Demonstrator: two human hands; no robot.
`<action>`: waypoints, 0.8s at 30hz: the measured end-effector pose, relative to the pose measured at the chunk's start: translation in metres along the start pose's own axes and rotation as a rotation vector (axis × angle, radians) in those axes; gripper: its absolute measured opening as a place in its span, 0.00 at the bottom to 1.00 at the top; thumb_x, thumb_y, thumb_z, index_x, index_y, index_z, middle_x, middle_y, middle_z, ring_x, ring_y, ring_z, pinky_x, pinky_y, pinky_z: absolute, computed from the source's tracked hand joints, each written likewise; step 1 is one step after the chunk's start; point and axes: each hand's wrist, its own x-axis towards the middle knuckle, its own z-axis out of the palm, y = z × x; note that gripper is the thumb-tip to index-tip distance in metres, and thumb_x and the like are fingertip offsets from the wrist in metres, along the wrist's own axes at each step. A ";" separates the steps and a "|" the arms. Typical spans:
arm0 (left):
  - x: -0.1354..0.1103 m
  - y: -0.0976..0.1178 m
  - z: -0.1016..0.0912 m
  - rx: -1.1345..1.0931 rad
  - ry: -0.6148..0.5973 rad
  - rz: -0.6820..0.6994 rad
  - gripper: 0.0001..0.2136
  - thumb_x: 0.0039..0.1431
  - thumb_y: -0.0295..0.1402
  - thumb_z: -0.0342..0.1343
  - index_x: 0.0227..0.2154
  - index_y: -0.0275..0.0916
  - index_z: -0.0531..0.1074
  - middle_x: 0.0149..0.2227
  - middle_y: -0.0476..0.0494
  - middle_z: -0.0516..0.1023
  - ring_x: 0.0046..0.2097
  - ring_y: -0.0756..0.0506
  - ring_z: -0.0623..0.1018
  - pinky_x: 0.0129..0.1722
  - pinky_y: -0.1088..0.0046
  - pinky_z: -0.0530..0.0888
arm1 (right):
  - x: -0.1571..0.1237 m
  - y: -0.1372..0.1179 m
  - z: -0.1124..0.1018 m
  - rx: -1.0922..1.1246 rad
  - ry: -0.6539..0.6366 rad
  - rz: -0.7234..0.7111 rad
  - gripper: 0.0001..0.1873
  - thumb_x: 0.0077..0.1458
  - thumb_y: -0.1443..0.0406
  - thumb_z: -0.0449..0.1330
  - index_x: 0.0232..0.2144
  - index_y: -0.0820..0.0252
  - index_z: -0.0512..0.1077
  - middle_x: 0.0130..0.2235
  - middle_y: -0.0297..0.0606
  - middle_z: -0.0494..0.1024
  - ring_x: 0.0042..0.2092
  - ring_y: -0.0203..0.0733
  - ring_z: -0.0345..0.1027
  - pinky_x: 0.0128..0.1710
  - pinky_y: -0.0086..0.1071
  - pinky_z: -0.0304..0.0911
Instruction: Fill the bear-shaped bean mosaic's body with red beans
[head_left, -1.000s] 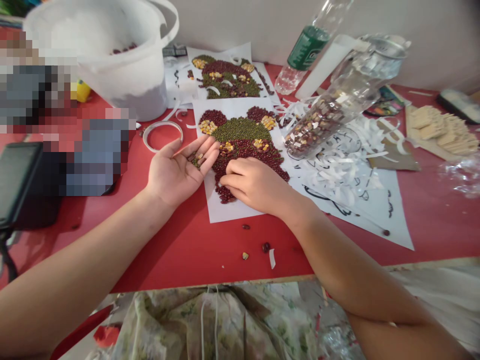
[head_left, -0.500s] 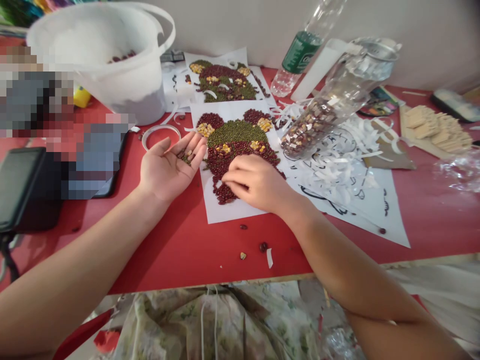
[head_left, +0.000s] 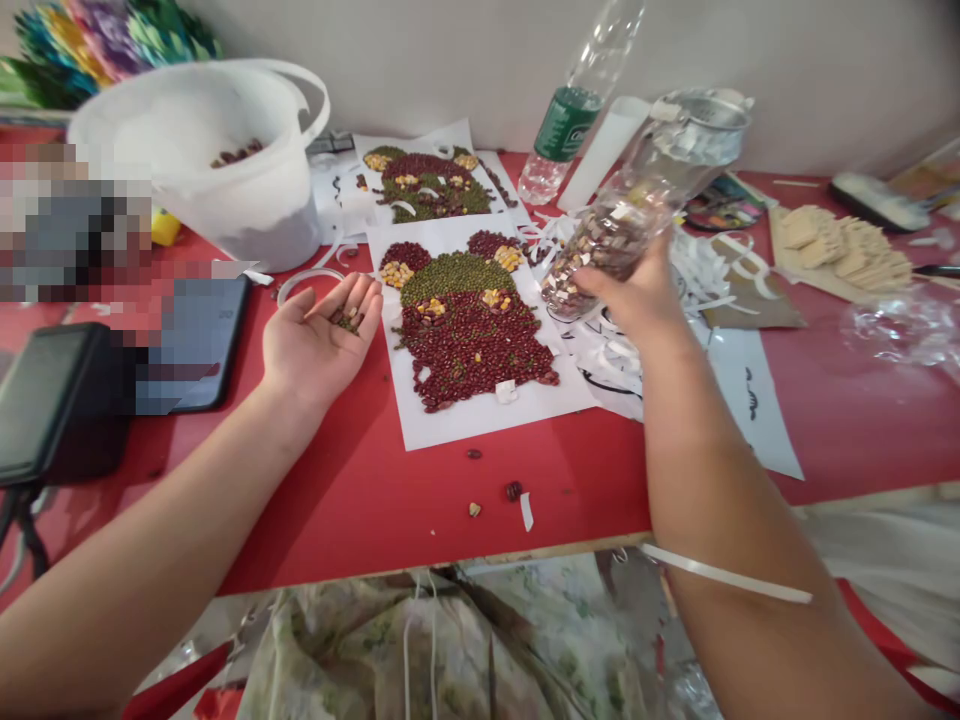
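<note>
My left hand (head_left: 311, 345) is palm up and loosely cupped, with a few beans (head_left: 346, 322) lying in it. My right hand (head_left: 641, 295) is wrapped round a clear plastic bottle (head_left: 600, 235) part full of beans and white paper scraps, which leans to the right. Between my hands lies a sheet of white paper (head_left: 416, 430) bearing a bear-like face made of red beans (head_left: 472, 345), green mung beans (head_left: 461, 275) and yellow corn kernels (head_left: 397, 274). A white scrap (head_left: 506, 391) rests on its lower edge.
A white bucket (head_left: 277, 210) stands at back left, near a phone (head_left: 195, 340) and black box (head_left: 56, 410). Behind are a second bean picture (head_left: 431, 180) and a green-labelled bottle (head_left: 566, 125). Paper strips (head_left: 701, 275) and wooden sticks (head_left: 844, 245) lie right.
My right hand has left the lower part of the bean picture and moved right onto the plastic bottle. My left hand stays cupped with the beans. The view has shifted slightly.
</note>
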 end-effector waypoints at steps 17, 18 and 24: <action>-0.048 0.004 0.070 0.162 -0.136 0.361 0.13 0.62 0.26 0.42 0.37 0.29 0.72 0.29 0.46 0.76 0.35 0.52 0.79 0.43 0.77 0.77 | -0.055 -0.127 0.050 -0.127 -0.333 -0.228 0.39 0.45 0.58 0.67 0.59 0.51 0.61 0.56 0.44 0.71 0.56 0.61 0.69 0.55 0.57 0.68; -0.051 -0.002 0.073 0.216 -0.175 0.395 0.13 0.62 0.26 0.42 0.37 0.31 0.73 0.30 0.46 0.76 0.35 0.52 0.79 0.44 0.76 0.77 | -0.057 -0.130 0.053 -0.122 -0.344 -0.218 0.38 0.45 0.58 0.67 0.59 0.52 0.61 0.56 0.45 0.71 0.56 0.61 0.69 0.54 0.56 0.68; -0.039 -0.014 0.061 0.633 -0.557 0.507 0.18 0.67 0.37 0.41 0.49 0.44 0.75 0.53 0.49 0.80 0.63 0.45 0.72 0.70 0.53 0.57 | -0.057 -0.131 0.059 -0.121 -0.367 -0.183 0.41 0.45 0.57 0.65 0.60 0.60 0.60 0.57 0.51 0.71 0.57 0.62 0.68 0.53 0.54 0.69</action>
